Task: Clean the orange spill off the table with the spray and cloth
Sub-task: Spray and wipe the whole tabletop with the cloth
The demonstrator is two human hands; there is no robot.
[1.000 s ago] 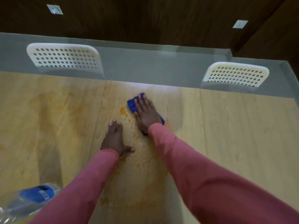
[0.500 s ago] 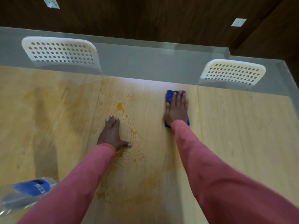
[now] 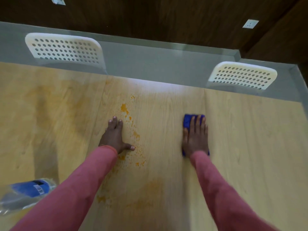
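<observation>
Orange spill [image 3: 131, 130] lies in spots and smears down the middle of the light wooden table [image 3: 250, 147], with fainter patches nearer me. My left hand [image 3: 115, 135] rests flat on the table just left of the spots, fingers straight. My right hand [image 3: 195, 135] presses flat on a blue cloth [image 3: 187, 121], well to the right of the spill; most of the cloth is hidden under the hand. The spray bottle [image 3: 26, 192], clear with a blue label, lies at the near left edge, blurred.
Two white perforated chair backs [image 3: 65, 49] [image 3: 241, 75] stand beyond the table's far edge on a grey floor. A dark wood wall with sockets is behind them. A faint orange film covers the table's left part.
My right hand has slid the blue cloth from the spill out to the right and a little towards me. The left hand has stayed flat in place.
</observation>
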